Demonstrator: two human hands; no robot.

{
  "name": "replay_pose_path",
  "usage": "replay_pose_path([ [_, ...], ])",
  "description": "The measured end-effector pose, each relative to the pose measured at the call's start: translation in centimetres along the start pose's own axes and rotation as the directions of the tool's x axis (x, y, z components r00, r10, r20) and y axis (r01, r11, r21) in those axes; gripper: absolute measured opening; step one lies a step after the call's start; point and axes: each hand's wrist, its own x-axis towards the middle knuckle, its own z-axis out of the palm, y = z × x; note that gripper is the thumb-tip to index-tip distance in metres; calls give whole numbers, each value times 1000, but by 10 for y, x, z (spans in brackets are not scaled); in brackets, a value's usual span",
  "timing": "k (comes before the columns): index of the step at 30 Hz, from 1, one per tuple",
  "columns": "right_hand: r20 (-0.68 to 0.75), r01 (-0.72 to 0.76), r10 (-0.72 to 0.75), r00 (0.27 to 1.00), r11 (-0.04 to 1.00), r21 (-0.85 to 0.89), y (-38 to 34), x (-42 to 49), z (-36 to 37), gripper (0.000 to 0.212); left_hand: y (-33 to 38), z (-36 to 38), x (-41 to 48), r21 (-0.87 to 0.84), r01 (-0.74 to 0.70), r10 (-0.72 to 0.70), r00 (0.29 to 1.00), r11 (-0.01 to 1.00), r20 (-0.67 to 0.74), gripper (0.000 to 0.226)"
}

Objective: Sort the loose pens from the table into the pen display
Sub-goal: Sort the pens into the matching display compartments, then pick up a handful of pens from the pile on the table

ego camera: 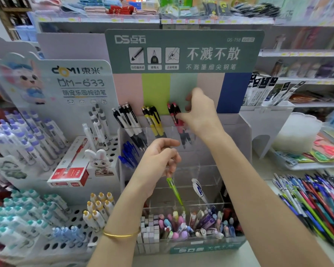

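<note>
free: middle tiers of pen display [206, 168] | blocked: front tier, packed pens [181, 222]

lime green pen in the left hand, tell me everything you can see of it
The slim lime-green translucent plastic pen hangs tip down, leaning so its point sits lower right. The left hand pinches its upper end, hiding the top. It hangs over the clear acrylic pen display, its tip just above the mixed pastel pens in the front compartment.

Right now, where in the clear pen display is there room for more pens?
Free: the top-tier slot right of the pink pens, and the middle tier right of the blue pens. Crowded: the front row of pastel pens.
</note>
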Motion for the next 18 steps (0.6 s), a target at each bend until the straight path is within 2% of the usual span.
replay_pose_path([
  [4, -80, -3, 17, 997, 984, 177, 18, -32, -29, 22, -1, 22, 3, -16, 18, -17, 996, 1000, 87, 23],
  [7, -79, -77, 108, 991, 942, 325, 49, -65, -57, 19, -4, 54, 8, -34, 34, -27, 981, 999, 192, 23],
  [10, -73, -219, 259, 963, 912, 348, 103, -101, -89, 17, -15, 101, 11, -41, 73, -55, 943, 997, 328, 24],
  [14, -141, -443, 509, 849, 832, 332, 194, -146, -139, 21, -46, 177, 13, 34, 142, -142, 875, 989, 463, 26],
  [18, -158, -589, 651, 743, 747, 309, 281, -175, -177, 19, -100, 251, 27, 185, 231, -292, 836, 955, 465, 24],
])
